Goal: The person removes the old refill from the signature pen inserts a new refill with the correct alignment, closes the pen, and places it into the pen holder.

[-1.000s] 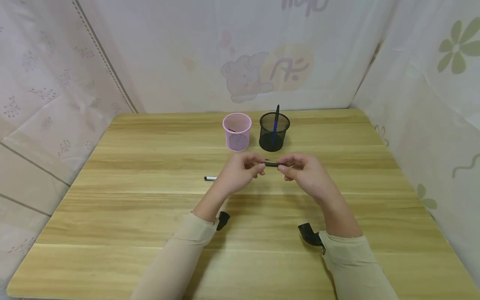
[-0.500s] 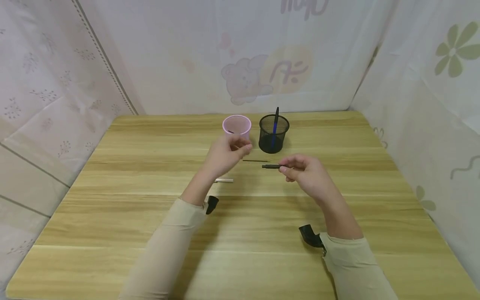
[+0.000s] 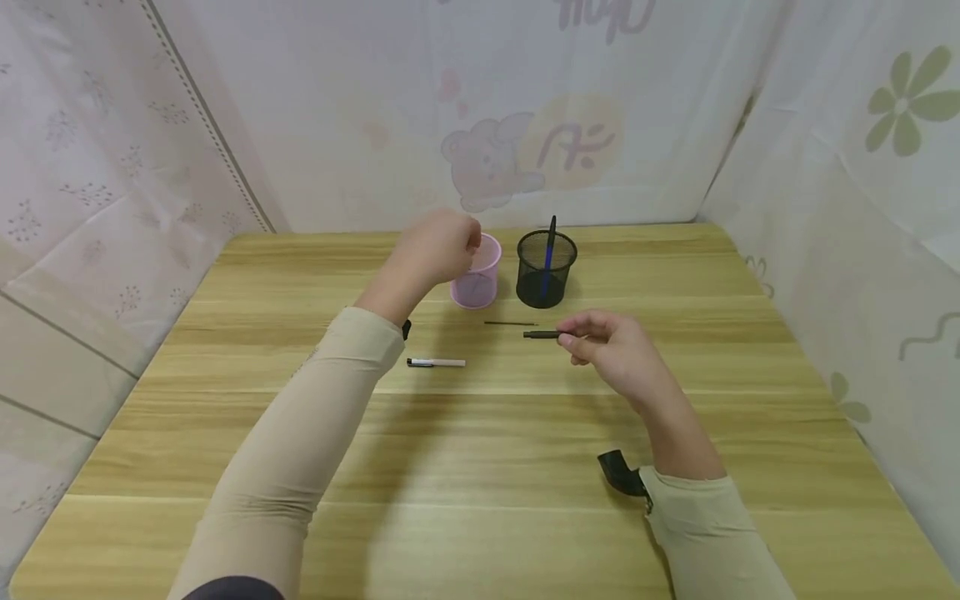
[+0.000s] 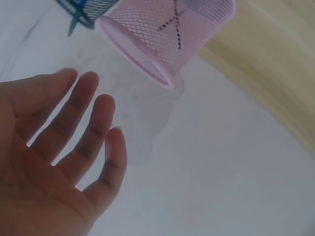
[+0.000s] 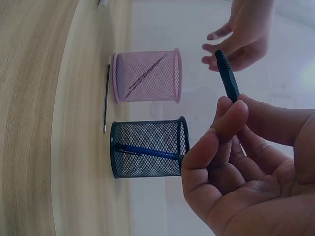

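My left hand is raised over the pink mesh pen cup, fingers loosely bent. In the left wrist view nothing shows in its fingers, and the cup's rim is a little way from the fingertips. Thin dark sticks lean inside that cup. Between thumb and fingers my right hand pinches a black pen barrel, held nearly level above the table; its rear part is hidden by the fingers. A thin dark pen refill lies on the table just beyond the barrel.
Right of the pink cup stands a black mesh cup with a blue and black pen upright in it. A white pen with a black end lies left of centre on the wooden table. Printed curtains enclose the back and sides.
My left hand has let go of the barrel and moved left and away, up over the pink cup. The right hand has stayed in place with the barrel. The refill and white pen are now uncovered.
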### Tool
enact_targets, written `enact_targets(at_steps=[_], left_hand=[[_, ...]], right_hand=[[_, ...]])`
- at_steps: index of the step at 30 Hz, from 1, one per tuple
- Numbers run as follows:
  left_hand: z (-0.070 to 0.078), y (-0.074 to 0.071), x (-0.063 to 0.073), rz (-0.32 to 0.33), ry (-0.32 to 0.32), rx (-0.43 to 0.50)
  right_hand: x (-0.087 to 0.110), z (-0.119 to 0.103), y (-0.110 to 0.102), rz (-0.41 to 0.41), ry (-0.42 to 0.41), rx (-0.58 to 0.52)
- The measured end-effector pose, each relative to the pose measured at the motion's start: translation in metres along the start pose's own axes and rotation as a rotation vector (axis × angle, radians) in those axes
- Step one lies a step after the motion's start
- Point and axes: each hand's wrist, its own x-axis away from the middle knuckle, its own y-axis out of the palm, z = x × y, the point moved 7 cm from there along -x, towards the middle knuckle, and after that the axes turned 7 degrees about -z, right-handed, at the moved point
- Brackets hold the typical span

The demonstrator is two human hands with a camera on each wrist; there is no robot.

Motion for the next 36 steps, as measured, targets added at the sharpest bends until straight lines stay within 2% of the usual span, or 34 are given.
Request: enact_targets(at_steps=[4, 9, 12, 15, 19, 25, 36], left_hand=[[0.004, 0.003, -0.013, -0.081, 0.002, -0.116], [0.005, 0.013, -0.032, -0.148, -0.004, -0.275], [0.005, 0.023, -0.042, -0.149, -0.007, -0.351], [0.006, 0.032, -0.046, -0.133, -0.004, -0.398], [0.005, 0.038, -0.040, -0.149, -0.034, -0.403], [-0.003, 0.039, -0.035, -0.186, -0.101, -0.391], [-0.007, 0.046, -0.046, -0.245, -0.203, -0.301]], right_hand=[[-0.001, 0.001, 0.001, -0.003, 0.001, 0.002], [0.000, 0.002, -0.001, -0.004, 0.011, 0.014], [0.001, 0.004, -0.003, -0.003, 0.018, 0.016], [0.002, 0.007, -0.003, 0.001, 0.016, 0.007], [0.002, 0.007, -0.004, 0.008, 0.014, 0.002], [0.002, 0.004, -0.006, 0.011, 0.024, 0.008], [0.003, 0.004, -0.011, 0.008, 0.022, 0.006]])
